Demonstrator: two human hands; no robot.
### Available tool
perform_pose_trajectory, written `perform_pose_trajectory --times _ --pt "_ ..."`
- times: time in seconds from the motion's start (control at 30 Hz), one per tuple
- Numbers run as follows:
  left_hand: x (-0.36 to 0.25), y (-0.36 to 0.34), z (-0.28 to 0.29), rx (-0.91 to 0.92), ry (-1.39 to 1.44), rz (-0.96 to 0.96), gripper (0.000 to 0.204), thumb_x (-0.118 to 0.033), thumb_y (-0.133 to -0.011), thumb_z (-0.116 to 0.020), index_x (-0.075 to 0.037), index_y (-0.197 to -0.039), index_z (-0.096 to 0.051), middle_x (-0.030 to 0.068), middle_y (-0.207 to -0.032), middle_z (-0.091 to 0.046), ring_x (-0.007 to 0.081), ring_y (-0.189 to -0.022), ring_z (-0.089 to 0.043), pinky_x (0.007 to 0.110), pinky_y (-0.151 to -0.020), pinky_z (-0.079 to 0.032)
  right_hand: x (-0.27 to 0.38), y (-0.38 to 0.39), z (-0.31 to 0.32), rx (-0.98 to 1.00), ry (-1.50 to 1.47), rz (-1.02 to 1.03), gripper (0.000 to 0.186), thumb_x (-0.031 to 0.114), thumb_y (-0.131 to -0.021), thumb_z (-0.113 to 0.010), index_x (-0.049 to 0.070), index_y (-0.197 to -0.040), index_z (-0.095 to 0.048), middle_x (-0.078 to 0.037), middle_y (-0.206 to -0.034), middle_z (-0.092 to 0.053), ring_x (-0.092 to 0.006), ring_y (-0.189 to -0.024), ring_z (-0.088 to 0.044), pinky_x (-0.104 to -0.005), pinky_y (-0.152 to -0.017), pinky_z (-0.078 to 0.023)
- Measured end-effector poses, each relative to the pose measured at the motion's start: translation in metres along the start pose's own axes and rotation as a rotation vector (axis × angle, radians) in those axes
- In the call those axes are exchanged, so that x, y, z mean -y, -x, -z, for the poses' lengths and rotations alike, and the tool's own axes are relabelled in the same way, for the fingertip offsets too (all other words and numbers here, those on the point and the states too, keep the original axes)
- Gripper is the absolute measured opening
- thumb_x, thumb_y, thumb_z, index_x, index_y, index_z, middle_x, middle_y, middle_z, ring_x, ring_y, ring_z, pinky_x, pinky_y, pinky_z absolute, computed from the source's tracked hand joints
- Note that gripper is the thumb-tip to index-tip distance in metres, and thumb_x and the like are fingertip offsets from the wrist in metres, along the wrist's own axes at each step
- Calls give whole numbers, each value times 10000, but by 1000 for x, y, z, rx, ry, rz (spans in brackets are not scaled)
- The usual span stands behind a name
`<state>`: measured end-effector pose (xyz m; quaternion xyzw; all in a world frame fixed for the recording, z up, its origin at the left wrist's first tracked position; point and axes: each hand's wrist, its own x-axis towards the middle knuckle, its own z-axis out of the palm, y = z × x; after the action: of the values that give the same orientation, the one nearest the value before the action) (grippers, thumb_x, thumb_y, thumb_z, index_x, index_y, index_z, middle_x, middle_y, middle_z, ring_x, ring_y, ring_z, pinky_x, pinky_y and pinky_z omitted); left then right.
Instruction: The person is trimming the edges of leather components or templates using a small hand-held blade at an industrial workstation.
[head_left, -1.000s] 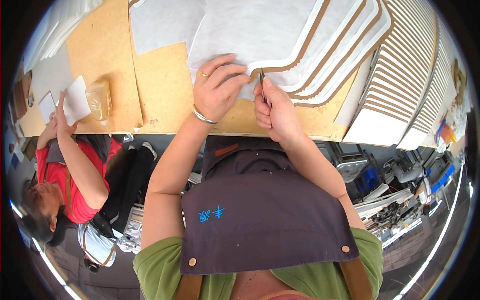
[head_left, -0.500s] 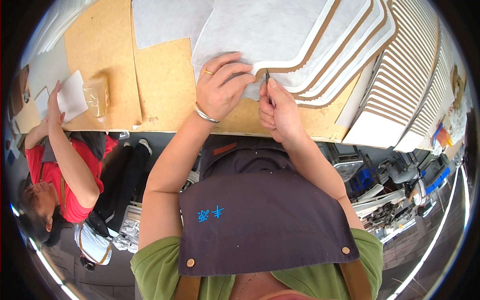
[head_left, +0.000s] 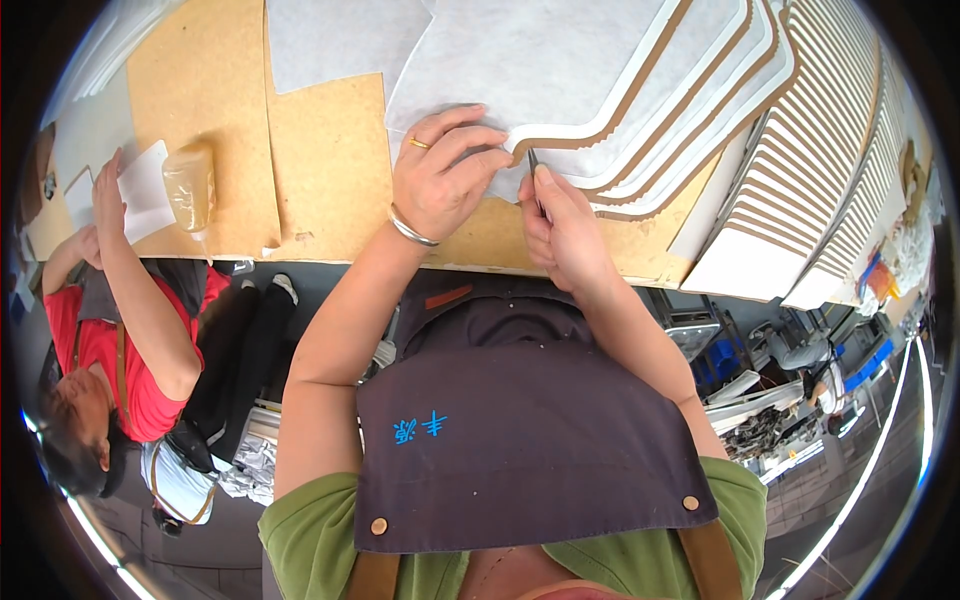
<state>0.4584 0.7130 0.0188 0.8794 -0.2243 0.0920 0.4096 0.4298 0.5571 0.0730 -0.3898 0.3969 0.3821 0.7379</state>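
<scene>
Sheet (head_left: 560,60): a grey-white sheet with a brown and white edge, lying at the near part of the bench (head_left: 330,150), on top of a fanned pile of like sheets.
Left hand (head_left: 445,180): my fingers are curled and pressed down on the sheet's near edge, just beside its notched corner; a ring and a bangle show on it.
Right hand (head_left: 560,225): closed around a thin dark tool (head_left: 533,160), its tip touching the sheet's edge right next to my left fingertips.
Hands together: nearly touching, both at the same corner of the sheet.
Pile (head_left: 700,120): shaped sheets stepped one under another, to the right of my hands.
Stacks (head_left: 830,170): tall striped stacks of sheets further right, at the bench end.
Other person (head_left: 110,330): in red, at my left, one hand on a white paper (head_left: 145,190) on the bench.
Bag (head_left: 188,185): a clear bag just beside that paper.
</scene>
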Motion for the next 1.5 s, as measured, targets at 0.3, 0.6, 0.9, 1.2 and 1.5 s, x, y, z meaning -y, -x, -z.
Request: perform_pose_trajectory --times 0.3,0.6,0.9,1.2,1.5 --pt "-1 -3 0 3 7 -6 214 -7 -539 -684 -114 -719 -642 10 -850 -613 243 -934 -565 313 -751 -449 5 -5 -3 -24 -15 8 292 340 -939 -357 90 -805 -427 45 -482 -287 -44 -359 -181 -210 -320 -156" --pt "0 -1 0 4 7 3 216 -9 -535 -685 -118 -717 -643 4 -852 -615 236 -933 -566 311 -754 -443 5 -7 0 -18 -20 -19 284 332 -939 -361 93 -799 -428 46 -477 -283 -46 -354 -178 -212 -321 -150" --pt "1 -1 1 8 3 3 214 -10 -530 -684 -115 -712 -643 6 -854 -616 236 -938 -564 312 -758 -445 7 -2 5 11 36 -42 287 326 -937 -361 77 -811 -429 48 -482 -280 -47 -356 -179 -218 -323 -147" --pt "1 1 0 0 6 4 202 -10 -535 -681 -110 -706 -640 10 -855 -615 239 -939 -563 315 -756 -449 11 -7 3 0 88 -44 294 331 -932 -371 79 -796 -436 48 -484 -289 -45 -358 -182 -218 -323 -147" --pt "1 0 0 3 -3 6 197 -8 -540 -687 -110 -702 -640 8 -853 -615 235 -945 -563 308 -753 -449 12 -6 7 25 68 -61 284 322 -932 -372 81 -798 -440 51 -489 -292 -43 -359 -175 -216 -322 -138"
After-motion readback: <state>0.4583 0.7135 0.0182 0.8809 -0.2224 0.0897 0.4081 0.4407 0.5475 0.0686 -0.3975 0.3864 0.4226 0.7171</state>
